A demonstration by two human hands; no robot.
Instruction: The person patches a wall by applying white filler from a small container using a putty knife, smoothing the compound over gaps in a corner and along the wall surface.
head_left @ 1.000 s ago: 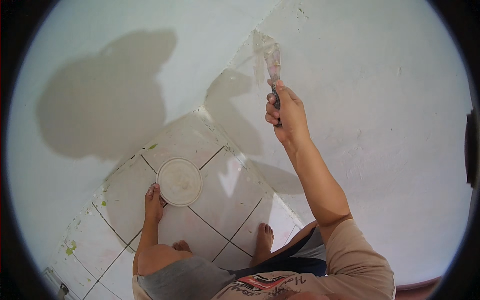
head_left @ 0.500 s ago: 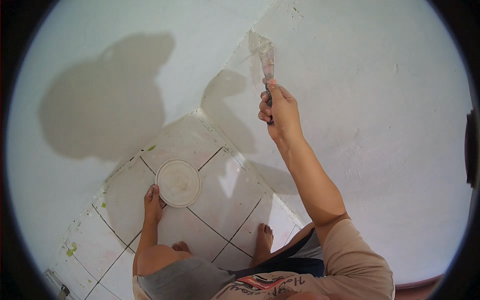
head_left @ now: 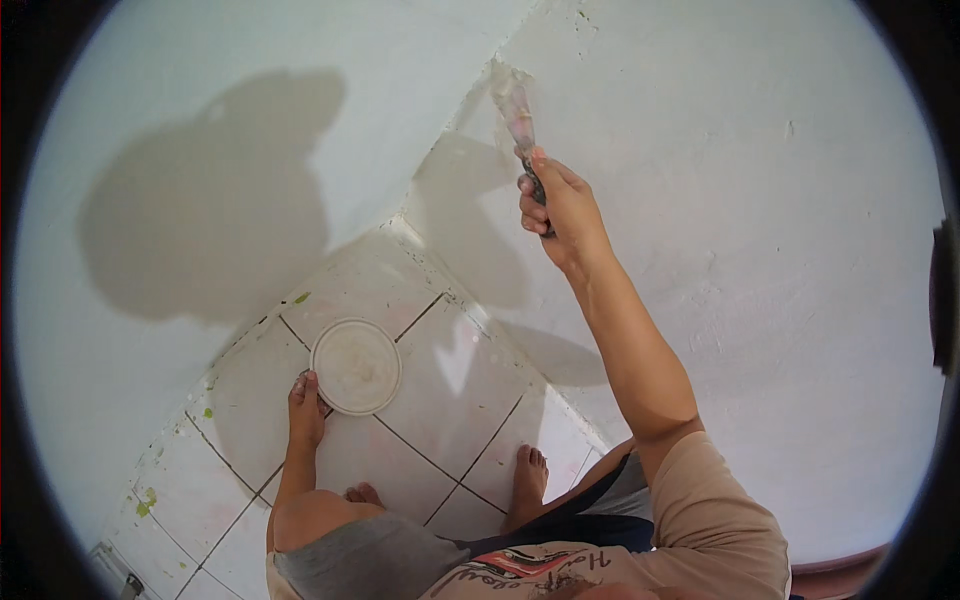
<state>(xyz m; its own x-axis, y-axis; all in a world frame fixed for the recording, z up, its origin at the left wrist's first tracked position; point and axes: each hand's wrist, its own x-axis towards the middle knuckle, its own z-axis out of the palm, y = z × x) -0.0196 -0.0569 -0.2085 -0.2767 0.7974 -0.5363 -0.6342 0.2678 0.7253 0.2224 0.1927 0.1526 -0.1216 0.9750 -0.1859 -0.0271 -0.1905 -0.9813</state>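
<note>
Stretched up and ahead, my right hand [head_left: 565,200] is closed round the dark handle of a putty knife [head_left: 520,118]. The knife's blade lies against the white right-hand wall [head_left: 720,200], close to the corner, where a damp-looking grey patch of filler [head_left: 508,85] shows. Lower on the left, my left hand [head_left: 307,405] grips the edge of a round whitish lid [head_left: 357,367], thumb on top and fingers mostly hidden beneath. The lid is held level above the tiles, with a pale smeared film on its face.
White floor tiles [head_left: 430,420] with dark joints meet the two walls at a corner [head_left: 398,222]. Green and dark flecks lie along the left wall's foot. A dark object [head_left: 943,300] is at the far right edge. My bare feet [head_left: 528,475] rest on the tiles.
My right hand has tilted the putty knife so that its blade has moved left, nearer the wall corner. My left hand and the lid have hardly moved.
</note>
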